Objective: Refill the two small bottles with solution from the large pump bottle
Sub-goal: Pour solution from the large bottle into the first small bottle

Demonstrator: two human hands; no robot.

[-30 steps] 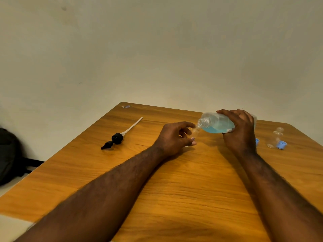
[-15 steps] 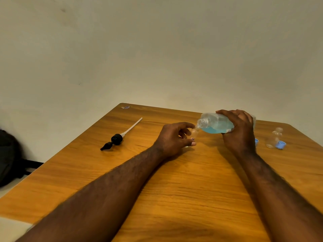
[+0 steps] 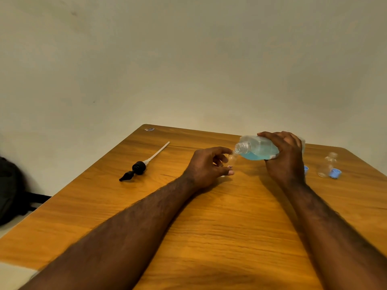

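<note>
Change: almost none against the earlier views. The large pump bottle (image 3: 257,150) stays tipped on its side, its open neck toward 9 o'clock, just above the first small bottle (image 3: 231,159).
Right hand (image 3: 287,158): wrapped round the large bottle's body.
Left hand (image 3: 206,166): fingers and thumb curled round the first small bottle, low on the table (image 3: 230,216).
Flow: no stream is visible. The blue solution pools along the low side and appears to stop short of the neck.
Meaning: filling has probably not started, so you likely need more tilt.
Second small bottle (image 3: 328,164): upright and uncapped at 3 o'clock of your right hand. It looks empty, with a blue cap (image 3: 335,173) just beside it.
Pump head (image 3: 138,168): lies at 9 o'clock of your left hand, well apart.
</note>
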